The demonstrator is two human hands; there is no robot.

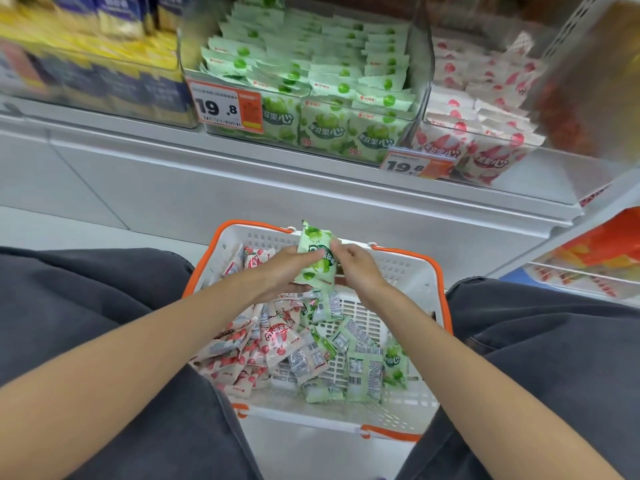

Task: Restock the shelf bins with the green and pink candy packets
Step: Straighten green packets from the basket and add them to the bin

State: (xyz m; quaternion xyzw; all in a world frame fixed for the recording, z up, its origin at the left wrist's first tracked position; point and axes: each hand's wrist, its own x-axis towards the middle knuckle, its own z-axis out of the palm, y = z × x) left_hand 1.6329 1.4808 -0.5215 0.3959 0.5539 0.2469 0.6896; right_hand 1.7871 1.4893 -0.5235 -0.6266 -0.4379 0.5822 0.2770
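We have a green packet [316, 261] held above the far end of the basket [398, 268], and there may be more stacked behind it, though we cannot tell how many. Our left hand [282, 271] curls round its lower left side and our right hand [358, 268] pinches its upper right edge, so both hands are closed on it. To do this step well, we judge we should square the bunch up face forward, keep a firm pinch so nothing slides out, then lift it up and forward to the green bin [311, 74] and set it down in line with the rows already there. That bin looks nearly full, so we would tuck the packet into a gap and not press hard. The clear divider [420, 64] separates it from the pink bin [485, 109] on the right, and we must not cross it with green stock. Price tags [225, 107] hang on the bin fronts and could be knocked as we reach over. In the basket, pink packets [249, 344] lie heaped to the left and loose green packets [363, 368] to the right, so much remains. Our knees flank the basket closely
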